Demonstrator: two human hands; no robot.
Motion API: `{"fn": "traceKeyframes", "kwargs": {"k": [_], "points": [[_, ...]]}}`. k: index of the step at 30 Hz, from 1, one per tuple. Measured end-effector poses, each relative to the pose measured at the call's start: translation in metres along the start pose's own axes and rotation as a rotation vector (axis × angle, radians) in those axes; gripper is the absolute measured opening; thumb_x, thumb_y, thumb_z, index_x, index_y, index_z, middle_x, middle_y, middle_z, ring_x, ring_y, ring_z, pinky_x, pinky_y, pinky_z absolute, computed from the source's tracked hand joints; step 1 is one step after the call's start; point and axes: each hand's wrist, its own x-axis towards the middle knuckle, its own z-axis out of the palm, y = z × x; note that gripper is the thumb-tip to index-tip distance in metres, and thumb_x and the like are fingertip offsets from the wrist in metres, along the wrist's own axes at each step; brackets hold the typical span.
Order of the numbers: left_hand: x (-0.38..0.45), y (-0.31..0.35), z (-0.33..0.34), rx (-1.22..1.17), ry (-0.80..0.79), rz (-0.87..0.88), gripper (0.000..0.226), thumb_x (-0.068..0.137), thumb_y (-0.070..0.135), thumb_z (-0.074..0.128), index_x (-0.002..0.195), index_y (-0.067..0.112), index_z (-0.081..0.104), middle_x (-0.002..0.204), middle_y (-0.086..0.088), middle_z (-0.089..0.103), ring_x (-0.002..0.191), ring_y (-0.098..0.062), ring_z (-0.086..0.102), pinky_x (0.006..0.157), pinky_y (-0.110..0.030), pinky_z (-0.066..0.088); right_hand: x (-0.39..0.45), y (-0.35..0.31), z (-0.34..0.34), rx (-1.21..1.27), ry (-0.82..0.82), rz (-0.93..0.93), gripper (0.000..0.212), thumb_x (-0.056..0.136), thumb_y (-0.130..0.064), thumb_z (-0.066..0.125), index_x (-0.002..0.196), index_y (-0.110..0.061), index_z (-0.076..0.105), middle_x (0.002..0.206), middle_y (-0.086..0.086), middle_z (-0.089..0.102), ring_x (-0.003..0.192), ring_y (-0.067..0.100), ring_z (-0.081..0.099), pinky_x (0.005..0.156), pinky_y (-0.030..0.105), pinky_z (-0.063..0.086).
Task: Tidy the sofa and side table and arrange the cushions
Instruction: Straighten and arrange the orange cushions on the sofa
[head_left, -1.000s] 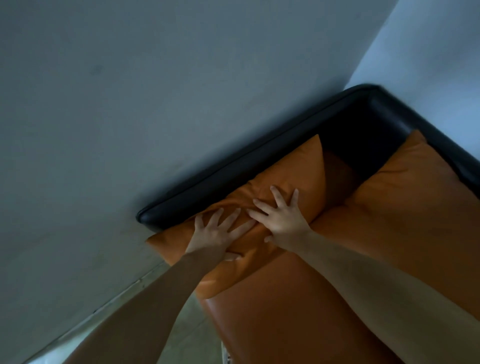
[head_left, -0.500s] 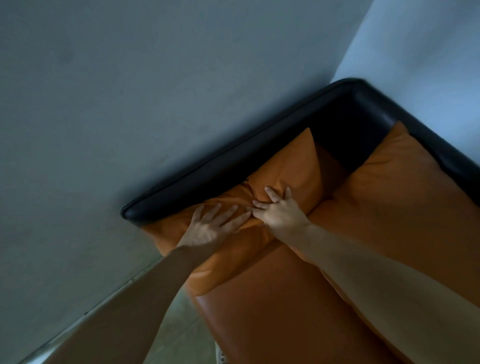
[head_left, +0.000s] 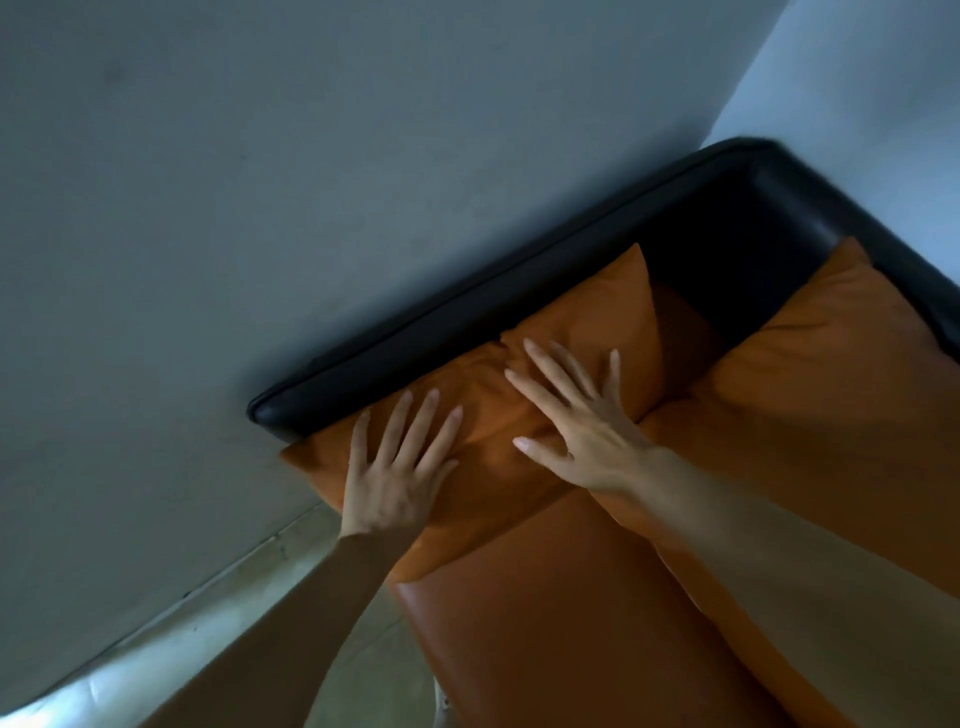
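Observation:
An orange cushion (head_left: 613, 306) leans against the black armrest (head_left: 467, 327) at the sofa's end. My left hand (head_left: 400, 467) lies flat on its lower left part, fingers straight and spread. Flat on the cushion's middle, fingers fanned out, rests my right hand (head_left: 576, 421). A second orange cushion (head_left: 841, 384) leans on the black backrest (head_left: 831, 208) to the right. The orange seat (head_left: 545, 623) runs below the hands.
A grey wall (head_left: 260, 182) stands behind the armrest, and a paler wall (head_left: 872, 78) meets it at the corner behind the sofa. A strip of light floor (head_left: 249, 597) shows at the lower left beside the sofa.
Both hands have spread flat on the cushion; the right hand's fingers, half bunched half a second ago, are now fanned wide. The hands sit a little further apart.

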Motion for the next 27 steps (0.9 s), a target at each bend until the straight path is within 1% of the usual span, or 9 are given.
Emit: {"fn": "traceKeyframes", "kwargs": {"k": [2,4,6,9,11,15,19,22,27], "points": [[-0.011,0.004,0.002,0.045,0.061,0.053,0.068,0.093,0.022,0.055,0.152,0.029,0.022,0.158,-0.005,0.023,0.142,-0.027,0.03,0.11,-0.058,0.024,-0.001,-0.007,0.014,-0.033,0.066,0.097,0.062,0.095,-0.059,0.016,0.151,-0.038,0.0,0.159,-0.007,-0.021,0.147,0.022,-0.013,0.104,0.074,-0.008],[-0.014,0.009,-0.001,0.073,0.061,0.082,0.074,0.089,0.016,0.052,0.153,0.03,0.018,0.16,-0.003,0.016,0.144,-0.024,0.025,0.111,-0.055,0.019,0.004,-0.015,0.029,-0.024,0.108,0.195,0.059,0.096,-0.056,0.011,0.151,-0.039,-0.003,0.16,-0.006,-0.017,0.147,0.021,-0.013,0.104,0.074,-0.009],[-0.011,0.01,0.0,0.045,0.029,0.028,0.061,0.096,0.039,0.043,0.152,0.031,0.02,0.16,-0.002,0.015,0.146,-0.024,0.021,0.114,-0.059,0.014,0.013,-0.019,0.039,-0.027,0.116,0.245,0.058,0.097,-0.056,0.007,0.151,-0.039,-0.008,0.16,-0.006,-0.015,0.147,0.021,-0.015,0.104,0.075,-0.007],[-0.004,0.009,0.007,0.048,-0.127,-0.038,0.076,0.088,0.074,0.027,0.152,0.034,0.015,0.161,-0.002,0.009,0.148,-0.025,0.011,0.113,-0.064,0.001,0.024,-0.014,0.05,-0.055,0.105,0.269,0.058,0.097,-0.056,0.005,0.15,-0.039,-0.011,0.16,-0.007,-0.017,0.146,0.021,-0.018,0.102,0.076,-0.007],[0.001,0.011,0.014,0.09,-0.164,-0.077,0.083,0.084,0.08,0.021,0.153,0.036,0.008,0.162,-0.001,0.001,0.148,-0.024,0.003,0.112,-0.064,-0.003,0.03,-0.011,0.056,-0.07,0.097,0.271,0.058,0.096,-0.057,0.003,0.149,-0.041,-0.013,0.159,-0.008,-0.021,0.145,0.021,-0.021,0.1,0.077,-0.008],[0.009,0.018,0.022,0.196,-0.274,-0.149,0.082,0.077,0.078,-0.008,0.145,0.037,-0.027,0.154,0.001,-0.035,0.142,-0.023,-0.029,0.108,-0.063,-0.019,0.034,-0.01,0.056,-0.057,0.085,0.284,0.058,0.096,-0.058,0.004,0.149,-0.042,-0.011,0.159,-0.009,-0.021,0.145,0.021,-0.021,0.099,0.079,-0.006],[0.0,0.029,0.017,0.127,-0.189,-0.198,0.079,0.085,0.074,0.012,0.153,0.036,-0.001,0.162,-0.002,-0.007,0.148,-0.026,-0.003,0.113,-0.065,-0.002,0.021,-0.011,0.05,0.054,0.117,0.377,0.064,0.092,-0.069,0.009,0.146,-0.047,-0.017,0.153,-0.008,-0.036,0.142,0.024,-0.029,0.099,0.078,-0.012],[-0.009,0.035,0.018,0.034,-0.138,-0.224,0.077,0.086,0.073,0.018,0.153,0.037,0.005,0.162,-0.003,0.0,0.148,-0.026,0.003,0.108,-0.071,-0.003,0.008,-0.013,0.051,0.251,0.109,0.525,0.075,0.082,-0.079,0.012,0.141,-0.05,-0.024,0.148,-0.01,-0.044,0.138,0.026,-0.037,0.101,0.075,-0.011],[0.002,0.028,0.027,0.045,-0.329,-0.29,0.082,0.077,0.083,0.001,0.14,0.042,-0.034,0.149,0.003,-0.042,0.139,-0.024,-0.036,0.1,-0.075,-0.015,0.024,-0.015,0.06,0.213,0.056,0.553,0.077,0.079,-0.081,0.006,0.139,-0.049,-0.031,0.143,-0.008,-0.049,0.133,0.03,-0.043,0.099,0.079,-0.006]]}}
